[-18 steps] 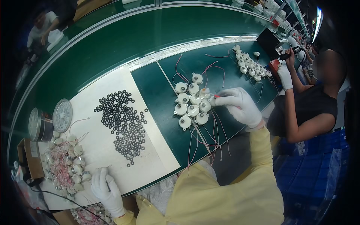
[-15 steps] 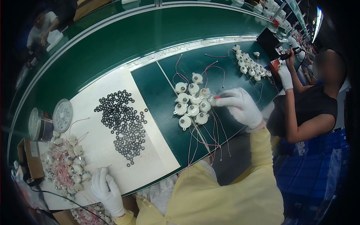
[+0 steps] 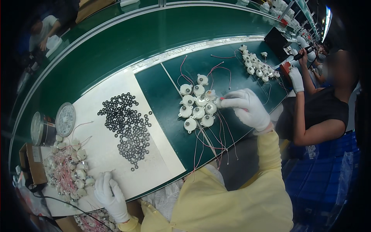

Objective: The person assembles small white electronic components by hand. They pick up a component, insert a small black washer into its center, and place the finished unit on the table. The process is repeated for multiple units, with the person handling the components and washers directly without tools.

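Note:
In a white glove, my right hand (image 3: 247, 109) reaches over the green work surface, thumb and fingers pinched on a small white round motor (image 3: 218, 102) at the right edge of a cluster. A bit of red shows at the fingertips. The cluster holds several white round motors (image 3: 198, 112) with dark centre hubs, their thin wires trailing toward the near edge. My left hand (image 3: 111, 195), also gloved, lies at the near edge of the white board with its fingers loosely stretched, holding nothing visible. It is beside a heap of white motors with pink wires (image 3: 65, 170).
Many black rings (image 3: 123, 116) and greyer ones spread over the white board (image 3: 162, 150). A clear tub (image 3: 37, 127), its round lid (image 3: 65, 119) and a cardboard box (image 3: 33, 162) stand left. More motors (image 3: 255, 63) lie far right. A co-worker (image 3: 320, 108) holds a tool nearby.
The view has shifted very slightly. My hands keep their places and the pinch of my right hand looks the same. The co-worker's hands have moved a little.

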### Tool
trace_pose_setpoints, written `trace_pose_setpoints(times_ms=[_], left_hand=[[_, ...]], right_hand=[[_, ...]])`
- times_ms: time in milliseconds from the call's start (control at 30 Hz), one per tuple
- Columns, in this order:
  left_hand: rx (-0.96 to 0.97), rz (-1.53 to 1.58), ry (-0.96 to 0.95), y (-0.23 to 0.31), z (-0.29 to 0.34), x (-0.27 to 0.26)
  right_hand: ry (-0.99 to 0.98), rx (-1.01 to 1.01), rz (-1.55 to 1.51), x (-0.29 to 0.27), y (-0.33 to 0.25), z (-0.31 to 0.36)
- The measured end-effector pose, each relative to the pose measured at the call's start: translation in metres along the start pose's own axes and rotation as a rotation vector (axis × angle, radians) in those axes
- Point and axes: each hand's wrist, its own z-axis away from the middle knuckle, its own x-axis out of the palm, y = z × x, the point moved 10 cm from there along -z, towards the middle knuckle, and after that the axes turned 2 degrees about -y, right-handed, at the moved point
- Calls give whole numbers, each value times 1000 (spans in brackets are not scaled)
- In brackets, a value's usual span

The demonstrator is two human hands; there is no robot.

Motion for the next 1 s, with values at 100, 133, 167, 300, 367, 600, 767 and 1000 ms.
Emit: trace_pose_setpoints(times_ms=[100,133,167,300,367,600,767,1000], left_hand=[[-5,-1,-7,-1,1,0],[-8,3,-10,-2,0,0],[-10,7,-14,-2,0,0],[-9,0,-23,-2,0,0],[-12,5,-27,-3,0,0],[-13,10,-31,-4,1,1],[-7,10,-24,-5,1,2],[-13,12,-22,-5,1,2]], right_hand=[[31,8,49,-7,-2,9],[59,12,92,-11,-3,15],[88,16,135,-15,-3,21],[133,83,134,-21,9,43],[141,146,112,-21,16,50],[168,136,81,-10,17,49],[201,175,40,-8,24,57],[223,208,-12,-9,25,65]])
